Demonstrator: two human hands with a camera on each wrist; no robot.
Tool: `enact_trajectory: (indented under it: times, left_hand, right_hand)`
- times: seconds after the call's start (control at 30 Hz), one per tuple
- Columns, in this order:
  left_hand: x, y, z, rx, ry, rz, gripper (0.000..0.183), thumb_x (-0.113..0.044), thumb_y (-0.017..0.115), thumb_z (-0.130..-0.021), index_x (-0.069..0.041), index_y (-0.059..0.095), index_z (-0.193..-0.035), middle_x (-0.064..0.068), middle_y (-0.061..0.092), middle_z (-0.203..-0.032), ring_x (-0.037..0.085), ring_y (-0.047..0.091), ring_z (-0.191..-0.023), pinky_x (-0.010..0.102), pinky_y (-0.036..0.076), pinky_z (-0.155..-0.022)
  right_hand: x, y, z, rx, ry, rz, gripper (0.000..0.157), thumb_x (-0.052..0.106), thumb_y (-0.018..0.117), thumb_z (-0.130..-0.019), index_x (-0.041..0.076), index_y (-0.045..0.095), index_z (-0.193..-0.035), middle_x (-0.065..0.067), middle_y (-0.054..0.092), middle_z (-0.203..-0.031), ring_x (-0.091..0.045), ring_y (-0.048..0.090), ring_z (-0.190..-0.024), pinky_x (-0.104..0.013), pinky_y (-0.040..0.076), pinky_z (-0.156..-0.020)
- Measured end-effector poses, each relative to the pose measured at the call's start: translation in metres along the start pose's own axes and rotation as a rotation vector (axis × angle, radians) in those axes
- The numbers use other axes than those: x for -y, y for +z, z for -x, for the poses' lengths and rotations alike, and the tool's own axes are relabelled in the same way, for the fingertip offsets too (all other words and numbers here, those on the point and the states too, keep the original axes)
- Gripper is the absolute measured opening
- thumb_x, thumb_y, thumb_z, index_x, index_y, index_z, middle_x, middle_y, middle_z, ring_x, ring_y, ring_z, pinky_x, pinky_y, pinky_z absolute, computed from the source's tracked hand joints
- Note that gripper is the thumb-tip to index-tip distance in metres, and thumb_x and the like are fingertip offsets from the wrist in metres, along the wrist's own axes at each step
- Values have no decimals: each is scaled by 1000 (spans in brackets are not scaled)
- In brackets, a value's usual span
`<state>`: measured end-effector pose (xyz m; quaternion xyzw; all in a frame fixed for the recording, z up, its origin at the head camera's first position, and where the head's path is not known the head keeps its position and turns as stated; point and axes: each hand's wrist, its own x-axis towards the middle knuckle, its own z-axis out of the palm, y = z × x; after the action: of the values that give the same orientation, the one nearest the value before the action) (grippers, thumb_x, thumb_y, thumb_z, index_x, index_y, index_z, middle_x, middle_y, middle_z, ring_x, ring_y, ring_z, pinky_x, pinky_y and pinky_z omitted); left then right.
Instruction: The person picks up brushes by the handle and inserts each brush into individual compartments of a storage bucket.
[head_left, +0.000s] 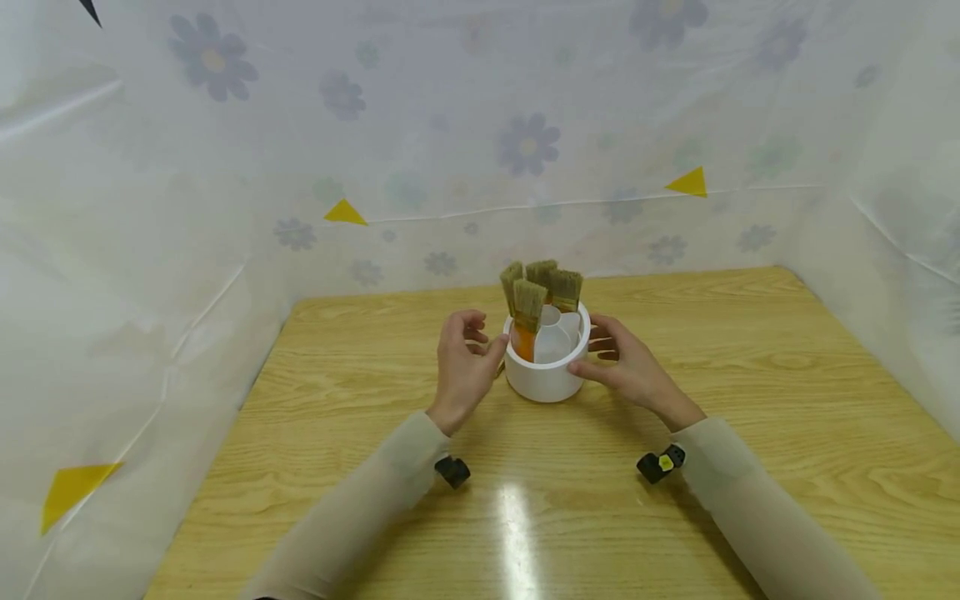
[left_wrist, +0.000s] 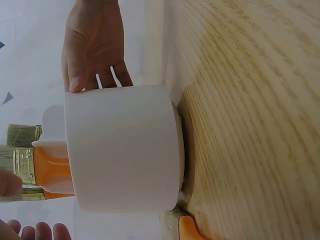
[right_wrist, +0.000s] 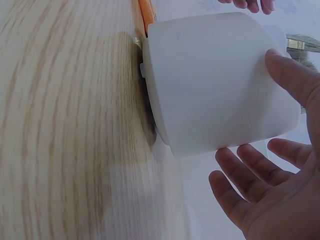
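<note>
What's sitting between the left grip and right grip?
A white pot with brushes inside, as the head view shows; the left wrist view shows another brush by its base.

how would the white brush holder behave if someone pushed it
The white holder looks stiff, its wall evenly round. Its smooth surface may be slippery. Roughly as wide as tall, it seems unlikely to tip, though the brushes standing inside could shift.
</note>
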<state>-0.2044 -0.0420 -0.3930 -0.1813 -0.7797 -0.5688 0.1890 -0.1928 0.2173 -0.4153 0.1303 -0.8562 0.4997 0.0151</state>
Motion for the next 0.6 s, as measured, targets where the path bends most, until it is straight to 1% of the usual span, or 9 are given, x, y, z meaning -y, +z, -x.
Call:
enact_trajectory:
  times: [0.1, 0.17, 0.47, 0.6]
  left_hand:
    - [1, -3, -1, -7, 11, -4, 33, -14, 68, -87, -5, 52, -114, 10, 50, -105, 29, 55, -88, 41, 52, -74]
    - [2, -6, -2, -11, 18, -5, 33, -14, 69, -87, -4, 53, -114, 10, 50, -105, 30, 55, -88, 42, 52, -74]
    - [4, -17, -5, -12, -6, -25, 32, -16, 70, -87, -6, 55, -113, 9, 51, -104, 24, 55, -86, 38, 52, -74]
    - [8, -20, -5, -4, -2, -46, 29, -14, 70, -87, -5, 56, -111, 11, 51, -104, 26, 54, -85, 37, 51, -73]
  right_hand:
    - [0, 0, 0, -2, 4, 0, 83, 40, 76, -80, 18, 33, -147, -9, 49, -130, -30, 51, -115, -51, 41, -96]
    - [1, 0, 0, -1, 6, 4, 82, 40, 76, -80, 17, 33, -147, -9, 49, -130, -30, 51, -115, -52, 41, -96]
    - [-1, 1, -1, -6, 8, 27, 81, 40, 75, -81, 15, 34, -146, -11, 50, -128, -31, 52, -114, -52, 41, -96]
    - [-1, 1, -1, -4, 2, 15, 80, 39, 75, -81, 15, 35, -146, -11, 50, -127, -31, 51, -114, -53, 41, -96]
